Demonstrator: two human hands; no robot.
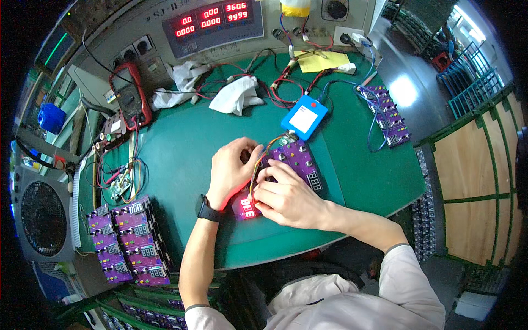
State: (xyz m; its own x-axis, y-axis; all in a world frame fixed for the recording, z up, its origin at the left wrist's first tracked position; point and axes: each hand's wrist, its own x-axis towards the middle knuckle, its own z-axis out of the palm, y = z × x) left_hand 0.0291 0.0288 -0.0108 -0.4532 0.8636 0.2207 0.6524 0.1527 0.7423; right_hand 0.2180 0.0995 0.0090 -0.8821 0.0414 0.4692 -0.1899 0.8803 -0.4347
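Observation:
A purple circuit board panel [297, 155] with buttons and digit displays lies tilted on the green mat under my hands. One display [246, 208] at its near left end glows red. My left hand [234, 169] is curled over the panel's left edge, gripping it, with its thumb beside the coloured wires. A bundle of coloured wires [259, 163] runs from a small connector by the blue box [305, 117] down to my right hand [286, 197]. The fingers of that hand are pinched on the wires' lower end above the lit display. The wire tip is hidden by the fingers.
Stacked purple boards [137, 236] stand at the left, and another purple panel [386, 116] lies at the right. A red-rimmed multimeter [130, 96], white cloths [236, 96] and tangled cables are at the back, before a power unit [214, 25] with red digits.

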